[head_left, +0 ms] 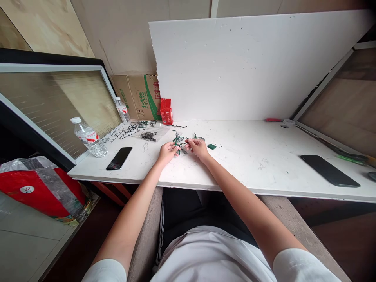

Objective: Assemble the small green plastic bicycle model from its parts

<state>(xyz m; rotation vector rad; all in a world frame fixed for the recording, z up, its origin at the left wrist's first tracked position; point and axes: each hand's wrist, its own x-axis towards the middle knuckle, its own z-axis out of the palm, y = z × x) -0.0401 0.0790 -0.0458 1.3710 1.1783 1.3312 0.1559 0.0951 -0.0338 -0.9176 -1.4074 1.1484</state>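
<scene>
Over the middle of the white table (pixel 246 164), my left hand (pixel 167 152) is closed in a pinch on a small green model bicycle frame (pixel 179 148). A dark spoked wheel (pixel 178 139) shows just beyond its fingertips; I cannot tell whether it is joined to the frame. Close on the right, my right hand (pixel 197 148) pinches a thin dark piece (pixel 187 141), its tip pointing toward the green frame. Behind the right fingers lies another green part with a wheel (pixel 199 138), partly hidden. A dark green square block (pixel 212 146) rests right of that hand.
Black sprue frames (pixel 132 130) and a clear bag of dark parts (pixel 149 136) lie at the back left. Water bottles (pixel 91 137), a phone (pixel 119 158) and a red box (pixel 166 111) stand or lie around. A black slab (pixel 329 170) is at right.
</scene>
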